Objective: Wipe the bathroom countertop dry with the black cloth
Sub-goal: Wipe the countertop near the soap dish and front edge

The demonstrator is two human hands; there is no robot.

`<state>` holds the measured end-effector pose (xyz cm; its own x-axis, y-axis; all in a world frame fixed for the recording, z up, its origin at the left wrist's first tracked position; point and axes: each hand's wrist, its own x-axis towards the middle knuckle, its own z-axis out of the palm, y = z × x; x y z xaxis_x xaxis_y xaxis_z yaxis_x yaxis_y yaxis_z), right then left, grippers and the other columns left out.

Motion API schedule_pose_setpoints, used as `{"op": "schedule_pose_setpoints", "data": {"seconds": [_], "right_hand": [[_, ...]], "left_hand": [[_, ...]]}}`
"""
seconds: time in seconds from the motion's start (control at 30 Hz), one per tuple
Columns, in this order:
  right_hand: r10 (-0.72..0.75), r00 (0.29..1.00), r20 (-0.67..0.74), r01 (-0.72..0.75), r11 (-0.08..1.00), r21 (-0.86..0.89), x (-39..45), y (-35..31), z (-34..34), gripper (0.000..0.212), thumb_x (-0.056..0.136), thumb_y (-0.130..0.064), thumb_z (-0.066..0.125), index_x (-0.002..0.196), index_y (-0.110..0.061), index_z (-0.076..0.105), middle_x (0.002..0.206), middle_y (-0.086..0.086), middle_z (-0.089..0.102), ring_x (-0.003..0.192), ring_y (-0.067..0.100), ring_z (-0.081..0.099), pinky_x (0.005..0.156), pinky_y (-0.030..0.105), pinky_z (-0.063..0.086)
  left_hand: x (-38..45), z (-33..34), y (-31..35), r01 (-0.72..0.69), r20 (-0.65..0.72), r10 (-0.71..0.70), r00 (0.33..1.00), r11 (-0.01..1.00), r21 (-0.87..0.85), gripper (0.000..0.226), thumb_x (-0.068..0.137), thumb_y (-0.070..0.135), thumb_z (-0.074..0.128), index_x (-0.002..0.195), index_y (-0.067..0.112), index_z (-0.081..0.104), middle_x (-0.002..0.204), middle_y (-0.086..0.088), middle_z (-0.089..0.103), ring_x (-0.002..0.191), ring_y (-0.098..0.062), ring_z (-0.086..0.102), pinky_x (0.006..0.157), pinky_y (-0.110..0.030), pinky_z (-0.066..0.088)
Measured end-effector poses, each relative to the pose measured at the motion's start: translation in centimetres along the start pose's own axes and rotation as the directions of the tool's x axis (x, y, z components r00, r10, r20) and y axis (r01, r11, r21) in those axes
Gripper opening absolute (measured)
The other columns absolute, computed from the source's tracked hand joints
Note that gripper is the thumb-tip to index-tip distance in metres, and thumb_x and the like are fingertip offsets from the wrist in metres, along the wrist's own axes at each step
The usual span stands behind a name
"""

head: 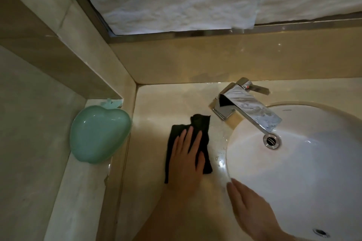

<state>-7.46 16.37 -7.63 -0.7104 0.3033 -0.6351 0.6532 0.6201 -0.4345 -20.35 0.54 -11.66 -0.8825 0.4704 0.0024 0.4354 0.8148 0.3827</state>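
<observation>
The black cloth lies flat on the beige stone countertop, left of the sink. My left hand presses down on the cloth with the palm flat and fingers spread, covering its middle and lower part. Water drops glisten on the countertop strip between the cloth and the basin. My right hand rests flat on the front rim of the white sink, fingers together, holding nothing.
A chrome faucet reaches over the basin from the back. A green apple-shaped dish sits on the lower ledge at the left. Tiled walls close in the back and left; a covered mirror hangs above.
</observation>
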Motion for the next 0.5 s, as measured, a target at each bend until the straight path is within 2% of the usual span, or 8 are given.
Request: {"op": "schedule_pose_setpoints", "data": {"seconds": [0.07,0.1,0.2,0.33,0.4,0.43,0.5], "right_hand": [[-0.051,0.997,-0.057,0.045,0.993,-0.113,-0.5,1.2,1.2,0.097,0.072,-0.085,-0.011,0.136,-0.043,0.047,0.136,-0.024,0.054,0.124,0.0,0.05,0.095,0.026,0.042],[-0.062,0.994,-0.088,0.049,0.989,-0.142,-0.4,1.4,1.6,0.101,0.07,-0.083,-0.018,0.133,-0.042,0.05,0.132,-0.024,0.056,0.121,-0.001,0.052,0.091,0.024,0.044],[-0.106,0.979,-0.172,0.073,0.98,-0.187,0.1,1.3,1.9,0.098,0.074,-0.076,-0.02,0.128,-0.041,0.053,0.127,-0.022,0.06,0.115,-0.002,0.055,0.083,0.02,0.043],[-0.145,0.968,-0.202,0.109,0.978,-0.18,0.2,1.6,1.9,0.105,0.071,-0.077,-0.027,0.125,-0.04,0.054,0.122,-0.02,0.063,0.11,-0.001,0.058,0.078,0.019,0.043],[-0.137,0.973,-0.186,0.104,0.979,-0.176,0.1,1.3,1.8,0.107,0.07,-0.077,-0.028,0.127,-0.04,0.054,0.123,-0.02,0.062,0.111,-0.001,0.057,0.079,0.019,0.042],[-0.139,0.971,-0.194,0.106,0.979,-0.172,0.0,1.2,1.8,0.107,0.069,-0.078,-0.027,0.128,-0.04,0.053,0.125,-0.021,0.061,0.112,-0.001,0.057,0.08,0.019,0.042],[-0.12,0.971,-0.209,0.099,0.989,-0.111,-0.3,1.2,1.8,0.091,0.077,-0.081,-0.012,0.131,-0.041,0.05,0.13,-0.02,0.058,0.117,0.0,0.054,0.086,0.021,0.043]], "left_hand": [[-0.7,0.1,0.4,-0.046,0.021,0.045,0.999,0.997,0.056,0.055,0.103,0.041,0.034,0.156,0.029,0.027,0.166,0.0,0.018,0.154,-0.022,0.008,0.122,-0.05,0.017],[-0.7,0.3,0.8,-0.083,0.041,0.08,0.996,0.994,0.075,0.056,0.102,0.043,0.035,0.156,0.032,0.026,0.166,0.0,0.018,0.154,-0.026,0.008,0.122,-0.053,0.016],[0.8,0.8,2.5,-0.153,0.104,0.14,0.985,0.98,0.13,0.06,0.1,0.051,0.035,0.156,0.039,0.02,0.166,-0.001,0.015,0.153,-0.032,0.007,0.121,-0.058,0.014],[3.5,1.4,4.7,-0.19,0.158,0.168,0.973,0.973,0.135,0.058,0.1,0.052,0.031,0.156,0.04,0.019,0.167,-0.002,0.012,0.153,-0.031,0.005,0.122,-0.056,0.009],[4.0,0.9,4.9,-0.224,0.136,0.216,0.967,0.973,0.051,0.053,0.104,0.048,0.03,0.155,0.037,0.025,0.165,-0.002,0.018,0.153,-0.027,0.008,0.122,-0.054,0.011],[3.7,0.5,4.5,-0.214,0.098,0.219,0.971,0.975,-0.056,0.05,0.106,0.044,0.03,0.154,0.034,0.029,0.164,0.001,0.022,0.153,-0.022,0.013,0.123,-0.05,0.015],[1.9,-0.5,3.3,-0.108,-0.017,0.107,0.994,0.952,-0.287,0.044,0.106,0.033,0.036,0.15,0.028,0.04,0.158,0.005,0.032,0.148,-0.013,0.026,0.121,-0.036,0.025]]}}
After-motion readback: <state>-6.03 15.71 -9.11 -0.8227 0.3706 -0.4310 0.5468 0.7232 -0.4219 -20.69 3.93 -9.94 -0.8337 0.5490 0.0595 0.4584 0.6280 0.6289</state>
